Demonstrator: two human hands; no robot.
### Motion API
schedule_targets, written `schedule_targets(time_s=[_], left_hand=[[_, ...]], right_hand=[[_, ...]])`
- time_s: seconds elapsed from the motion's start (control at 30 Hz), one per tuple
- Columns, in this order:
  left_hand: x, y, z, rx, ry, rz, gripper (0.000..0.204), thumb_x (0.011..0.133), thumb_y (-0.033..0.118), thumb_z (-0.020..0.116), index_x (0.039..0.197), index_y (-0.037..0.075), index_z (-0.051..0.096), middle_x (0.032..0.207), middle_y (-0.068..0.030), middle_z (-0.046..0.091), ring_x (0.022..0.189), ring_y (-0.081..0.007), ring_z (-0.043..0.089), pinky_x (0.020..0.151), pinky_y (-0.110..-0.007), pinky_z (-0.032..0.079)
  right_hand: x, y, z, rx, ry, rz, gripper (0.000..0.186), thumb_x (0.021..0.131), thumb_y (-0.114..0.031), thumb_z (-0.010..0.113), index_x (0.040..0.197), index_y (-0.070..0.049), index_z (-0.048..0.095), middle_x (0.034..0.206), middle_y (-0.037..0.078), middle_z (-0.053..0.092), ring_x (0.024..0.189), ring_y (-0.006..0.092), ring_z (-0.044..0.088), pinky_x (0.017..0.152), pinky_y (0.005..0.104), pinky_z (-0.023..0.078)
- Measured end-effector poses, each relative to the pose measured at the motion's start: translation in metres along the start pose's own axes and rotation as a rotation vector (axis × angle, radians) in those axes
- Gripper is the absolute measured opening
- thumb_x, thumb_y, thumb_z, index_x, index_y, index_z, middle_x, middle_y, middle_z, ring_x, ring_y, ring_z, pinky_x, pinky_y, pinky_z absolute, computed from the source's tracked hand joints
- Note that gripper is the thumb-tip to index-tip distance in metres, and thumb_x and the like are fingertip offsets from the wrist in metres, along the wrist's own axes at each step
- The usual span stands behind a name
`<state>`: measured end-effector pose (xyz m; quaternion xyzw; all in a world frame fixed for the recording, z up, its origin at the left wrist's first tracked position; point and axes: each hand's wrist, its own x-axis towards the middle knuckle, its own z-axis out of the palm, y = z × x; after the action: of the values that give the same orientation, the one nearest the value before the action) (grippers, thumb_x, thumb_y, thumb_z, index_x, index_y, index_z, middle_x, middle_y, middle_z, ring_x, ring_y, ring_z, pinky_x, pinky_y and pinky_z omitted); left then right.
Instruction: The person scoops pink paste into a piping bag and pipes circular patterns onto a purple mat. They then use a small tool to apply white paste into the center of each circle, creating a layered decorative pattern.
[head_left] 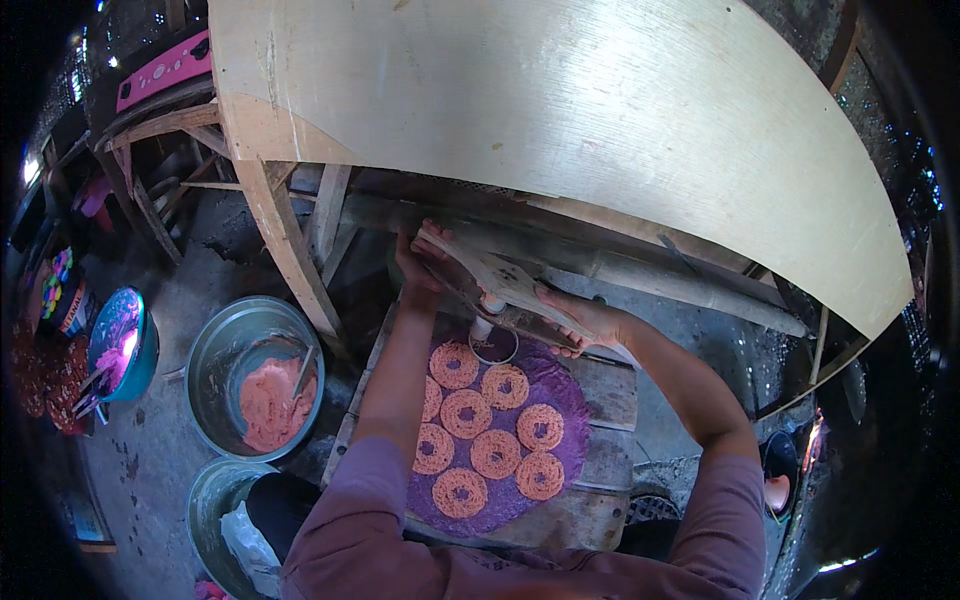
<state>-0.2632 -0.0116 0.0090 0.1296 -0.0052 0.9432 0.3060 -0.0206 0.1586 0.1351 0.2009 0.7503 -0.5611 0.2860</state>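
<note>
A wooden hand press (490, 272) made of two long boards is between my hands, slanting down to the right. My left hand (424, 262) is closed round its upper left end. At the lower right end, my right hand (588, 316) grips the boards. Under the press shows a pale tube (482, 326), and beside it a round metal ring (495, 348) at the far edge of a purple mesh mat (572, 410). Several orange-pink dough rings with holes, such as this dough ring (465, 413), lie on the mat. What comes out of the tube is hidden.
The mat lies on a low wooden plank table (605, 490). To the left, a grey-green basin (205, 345) holds pink dough (275, 400) and a utensil; another basin (200, 500) sits nearer. A large pale board (560, 90) on wooden legs overhangs the far side. A teal basin (145, 365) stands farther left.
</note>
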Motion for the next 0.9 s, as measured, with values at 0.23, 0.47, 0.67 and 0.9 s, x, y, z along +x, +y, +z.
schedule_targets(time_s=[0.23, 0.47, 0.67, 0.9], left_hand=[[0.010, -0.028, 0.009, 0.063, 0.224, 0.112, 0.048, 0.092, 0.056, 0.044, 0.089, 0.012, 0.061, 0.080, -0.0031, 0.061, 0.078, -0.0235, 0.058, 0.076, -0.037, 0.047], [-0.016, -0.048, -0.006, -0.005, -0.052, 0.044, 0.044, 0.094, 0.052, 0.043, 0.092, 0.012, 0.062, 0.082, -0.0029, 0.061, 0.072, -0.0212, 0.058, 0.066, -0.034, 0.049], [-0.028, -0.021, -0.001, 0.061, 0.065, 0.045, 0.054, 0.093, 0.058, 0.038, 0.087, 0.010, 0.061, 0.076, -0.0037, 0.058, 0.069, -0.0210, 0.056, 0.062, -0.034, 0.047], [0.009, 0.001, 0.001, 0.004, -0.066, -0.033, 0.043, 0.094, 0.050, 0.042, 0.080, 0.015, 0.063, 0.071, -0.0003, 0.060, 0.066, -0.0204, 0.059, 0.064, -0.040, 0.050]], right_hand=[[-0.008, 0.001, -0.015, -0.078, 0.044, -0.016, 0.090, 0.080, -0.081, 0.038, 0.145, -0.018, 0.032, 0.106, 0.008, 0.052, 0.069, 0.0130, 0.053, 0.054, 0.0279, 0.043], [-0.037, 0.017, -0.007, -0.100, 0.149, 0.046, 0.085, 0.081, -0.079, 0.041, 0.136, -0.015, 0.045, 0.085, 0.007, 0.061, 0.065, 0.0113, 0.056, 0.050, 0.0272, 0.043], [-0.024, 0.024, 0.018, -0.043, 0.139, -0.027, 0.083, 0.082, -0.077, 0.045, 0.125, -0.006, 0.056, 0.079, 0.009, 0.063, 0.056, 0.0125, 0.058, 0.040, 0.0278, 0.043], [-0.026, -0.005, 0.040, -0.459, 0.424, -0.389, 0.086, 0.081, -0.077, 0.044, 0.118, -0.001, 0.058, 0.076, 0.010, 0.062, 0.056, 0.0128, 0.059, 0.049, 0.0279, 0.048]])
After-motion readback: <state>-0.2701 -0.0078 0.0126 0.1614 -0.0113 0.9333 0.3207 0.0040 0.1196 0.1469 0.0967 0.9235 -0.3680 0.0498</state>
